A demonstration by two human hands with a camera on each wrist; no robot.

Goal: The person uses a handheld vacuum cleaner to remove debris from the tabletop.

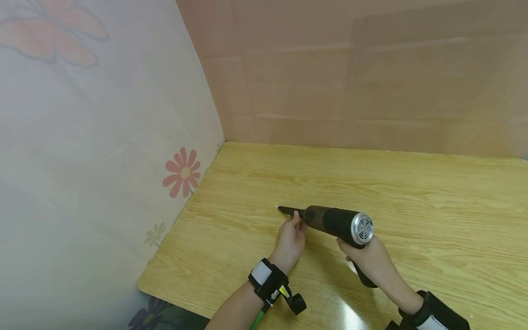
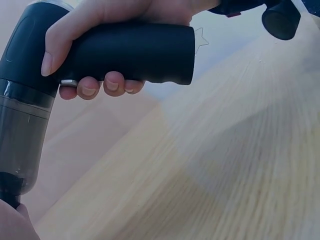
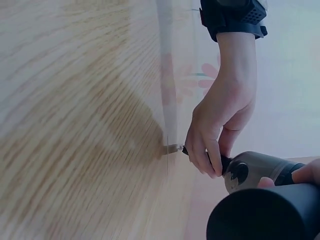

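Right hand (image 1: pixel 371 259), at 5 o'clock: we grip the handheld vacuum (image 1: pixel 336 222) by its handle. Left hand (image 1: pixel 292 238) pinches its nozzle (image 1: pixel 290 211) over the table (image 1: pixel 412 192). Step: fitting nozzle; next, we judge, seat it firmly.

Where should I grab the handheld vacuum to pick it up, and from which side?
Grip the handheld vacuum by its black handle, coming from underneath at the rear. The handle juts down from the body, and the right hand wraps it there already, while the left hand pinches the thin nozzle, probably a poorer hold.
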